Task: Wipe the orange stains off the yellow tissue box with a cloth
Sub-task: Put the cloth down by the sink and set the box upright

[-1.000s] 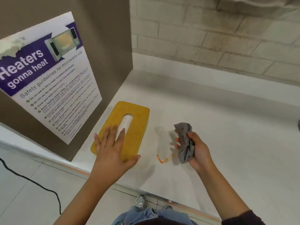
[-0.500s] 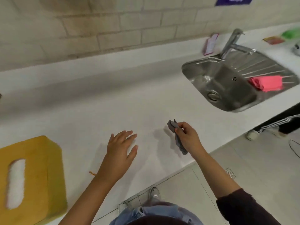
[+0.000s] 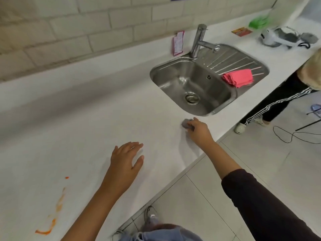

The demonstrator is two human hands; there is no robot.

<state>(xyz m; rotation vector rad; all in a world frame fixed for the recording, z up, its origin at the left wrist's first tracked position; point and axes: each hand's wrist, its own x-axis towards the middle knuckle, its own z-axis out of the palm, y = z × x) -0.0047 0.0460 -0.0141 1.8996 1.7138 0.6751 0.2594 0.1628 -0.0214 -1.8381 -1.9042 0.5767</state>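
Closed around the grey cloth (image 3: 186, 123), the right hand (image 3: 199, 132) has a tight grip and presses the cloth down onto the white desk (image 3: 86, 110), just near of the sink (image 3: 232, 100). Left hand (image 3: 126, 161) hovers flat, fingers spread, holding nothing. Orange stains (image 3: 52, 221) streak the desk at near left. Wide bare surface lies between the hands and the far wall; the desk's near edge runs close beside the right wrist. A pink cloth (image 3: 238, 78) rests on the sink's drainer. No tissue box is in view.

Dark right sleeve (image 3: 257, 202), bare left forearm (image 3: 90, 214), blue jeans (image 3: 161, 234)
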